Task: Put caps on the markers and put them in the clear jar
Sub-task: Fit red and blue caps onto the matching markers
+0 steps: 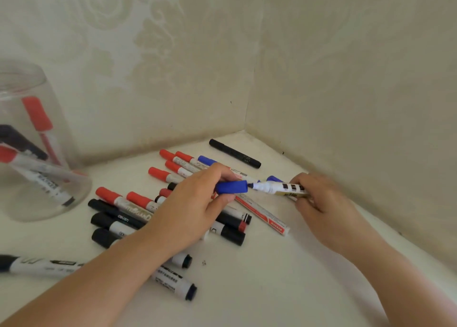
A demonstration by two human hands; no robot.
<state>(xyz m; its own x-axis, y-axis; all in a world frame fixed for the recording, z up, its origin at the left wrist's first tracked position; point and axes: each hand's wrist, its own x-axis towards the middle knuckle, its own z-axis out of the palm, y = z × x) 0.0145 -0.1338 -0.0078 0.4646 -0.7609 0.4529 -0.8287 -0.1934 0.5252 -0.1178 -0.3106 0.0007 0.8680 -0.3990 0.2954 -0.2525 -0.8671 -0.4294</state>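
Blue plastic marks the centre of the scene: the left hand (197, 203) pinches a blue cap (231, 187) between thumb and fingers, its open end facing right. Just beside that opening sits the dark tip of a white-barrelled blue marker (277, 187), which the right hand (319, 198) grips with curled fingers around the printed barrel. Cap and tip look a hair apart, though the view is too soft to rule out contact.

Below and behind the hands lies a loose pile of markers (138, 203) on the white tabletop (259, 277): red-capped ones at the far side and middle left, black-capped ones nearer. A long white marker with red lettering (264, 215) runs diagonally towards the near right. A black marker (235, 153) lies alone at the far side, close to the wall corner. Two white markers with dark ends lie near the left forearm, one (173, 283) just right of it and another (39, 265) at the left edge.

At the far left stands the clear jar (37, 141), upright on the tabletop and well apart from the hands. Inside lean several capped markers, including a red-capped marker (39, 119) standing steeply and others slanting across the bottom. Pale patterned wallpaper (197, 67) covers both walls meeting at the corner.
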